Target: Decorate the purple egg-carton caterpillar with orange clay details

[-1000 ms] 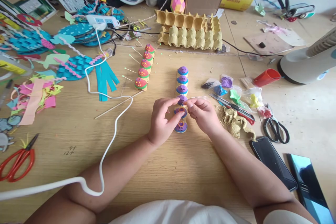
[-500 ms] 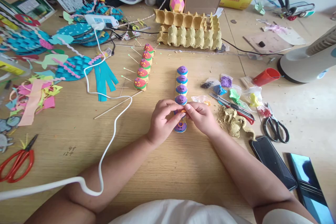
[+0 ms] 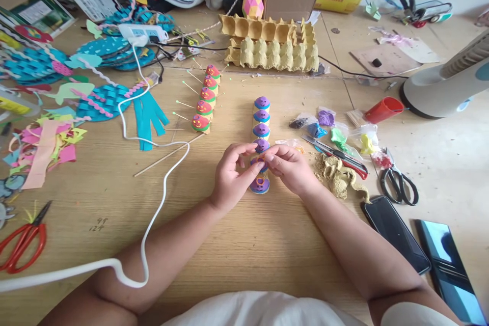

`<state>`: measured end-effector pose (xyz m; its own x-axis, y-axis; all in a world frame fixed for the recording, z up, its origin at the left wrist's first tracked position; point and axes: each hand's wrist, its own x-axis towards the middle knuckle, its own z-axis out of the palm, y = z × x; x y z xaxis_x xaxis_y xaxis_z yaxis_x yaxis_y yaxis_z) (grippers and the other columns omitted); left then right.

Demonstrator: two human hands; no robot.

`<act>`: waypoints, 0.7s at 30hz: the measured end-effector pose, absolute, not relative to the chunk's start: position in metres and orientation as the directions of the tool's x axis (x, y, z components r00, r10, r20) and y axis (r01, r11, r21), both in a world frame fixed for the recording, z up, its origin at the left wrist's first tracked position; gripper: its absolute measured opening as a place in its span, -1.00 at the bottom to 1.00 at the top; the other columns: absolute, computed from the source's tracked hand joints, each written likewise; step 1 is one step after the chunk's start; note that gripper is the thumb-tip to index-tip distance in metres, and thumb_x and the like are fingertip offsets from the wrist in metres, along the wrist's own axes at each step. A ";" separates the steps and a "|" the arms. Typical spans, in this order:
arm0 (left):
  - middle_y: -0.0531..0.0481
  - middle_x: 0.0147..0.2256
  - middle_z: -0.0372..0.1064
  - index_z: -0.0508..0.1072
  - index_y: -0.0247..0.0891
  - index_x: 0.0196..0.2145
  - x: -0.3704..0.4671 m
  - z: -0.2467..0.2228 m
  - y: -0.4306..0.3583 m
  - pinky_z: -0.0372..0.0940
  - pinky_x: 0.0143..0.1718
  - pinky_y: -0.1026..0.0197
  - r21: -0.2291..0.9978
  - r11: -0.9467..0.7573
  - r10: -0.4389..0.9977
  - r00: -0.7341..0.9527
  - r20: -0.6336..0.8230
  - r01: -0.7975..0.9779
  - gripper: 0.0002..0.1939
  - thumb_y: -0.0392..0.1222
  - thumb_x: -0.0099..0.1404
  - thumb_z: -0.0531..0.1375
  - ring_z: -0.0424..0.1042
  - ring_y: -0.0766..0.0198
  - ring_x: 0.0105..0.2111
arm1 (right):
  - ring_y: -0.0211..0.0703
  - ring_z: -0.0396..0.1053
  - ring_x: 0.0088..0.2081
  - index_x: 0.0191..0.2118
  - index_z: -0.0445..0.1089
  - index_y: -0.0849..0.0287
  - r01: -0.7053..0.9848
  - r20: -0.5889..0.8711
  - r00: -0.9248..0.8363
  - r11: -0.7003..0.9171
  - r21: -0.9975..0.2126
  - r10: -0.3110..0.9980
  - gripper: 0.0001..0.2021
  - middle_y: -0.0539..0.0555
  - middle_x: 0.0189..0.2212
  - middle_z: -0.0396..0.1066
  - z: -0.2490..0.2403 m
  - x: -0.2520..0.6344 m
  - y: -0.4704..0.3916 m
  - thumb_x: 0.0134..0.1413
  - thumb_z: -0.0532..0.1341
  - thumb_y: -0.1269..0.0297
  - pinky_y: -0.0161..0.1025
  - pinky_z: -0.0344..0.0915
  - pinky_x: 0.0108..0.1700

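Observation:
A row of egg-carton cups (image 3: 262,117) covered in purple and blue clay, with small faces, stands upright before me. The nearest cup (image 3: 260,185) carries an orange clay loop. My left hand (image 3: 235,170) is over the near left side of the row, its index finger lifted away from the thumb, whose tip touches the second cup's front. On the right, my right hand (image 3: 287,167) pinches a thin bit of orange clay at that second cup, which the fingers partly hide. A plastic bag of orange clay (image 3: 292,144) lies just beyond my right hand.
A red-and-green cup row (image 3: 206,99) with cotton swabs stands left. Clay bags (image 3: 339,138), a utility knife (image 3: 336,157), black scissors (image 3: 399,181) and phones (image 3: 397,234) lie right. A white cable (image 3: 165,188) crosses the left; egg cartons (image 3: 269,33) sit behind.
My left index finger has lifted away from the thumb, parting from the orange clay. My right hand stays pinched at the second cup. The view has shifted slightly.

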<state>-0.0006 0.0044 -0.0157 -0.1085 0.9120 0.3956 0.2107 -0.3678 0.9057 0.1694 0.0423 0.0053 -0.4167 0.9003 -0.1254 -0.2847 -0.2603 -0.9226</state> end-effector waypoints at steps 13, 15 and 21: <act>-0.07 -0.07 0.50 0.55 -0.15 -0.04 0.001 -0.019 0.004 0.34 -0.13 0.25 0.966 -0.243 0.947 -0.195 0.255 0.085 -0.81 -0.13 0.41 0.28 0.46 0.25 -0.12 | -0.40 0.02 -0.57 -0.37 0.51 0.17 -0.343 -0.144 -0.340 -0.265 -0.901 0.930 -0.60 -0.13 -0.61 0.26 0.004 0.171 0.046 -0.14 0.56 -0.03 -0.33 -0.09 -0.51; -0.07 -0.06 0.51 0.55 -0.15 -0.05 0.001 -0.019 0.004 0.34 -0.12 0.24 0.971 -0.230 0.950 -0.203 0.238 0.066 -0.82 -0.13 0.41 0.28 0.46 0.25 -0.12 | -0.40 0.01 -0.57 -0.33 0.54 0.16 -0.368 -0.159 -0.340 -0.287 -0.884 0.927 -0.61 -0.14 -0.62 0.24 0.004 0.172 0.048 -0.19 0.58 0.02 -0.33 -0.10 -0.51; -0.07 -0.07 0.52 0.56 -0.17 -0.07 0.003 -0.019 0.005 0.34 -0.08 0.24 0.981 -0.190 0.957 -0.216 0.193 0.037 -0.82 -0.13 0.41 0.28 0.46 0.25 -0.10 | -0.40 -0.06 -0.62 -0.68 0.22 0.17 -0.384 -0.091 -0.359 -0.236 -0.893 0.929 -0.42 -0.13 -0.70 0.06 0.006 0.174 0.050 0.09 0.41 -0.11 -0.28 -0.17 -0.52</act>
<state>0.0025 0.0051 -0.0187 -0.2157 0.9572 0.1931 0.0366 -0.1897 0.9812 0.1741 0.0497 0.0057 -0.3591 0.9288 -0.0913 -0.3838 -0.2362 -0.8927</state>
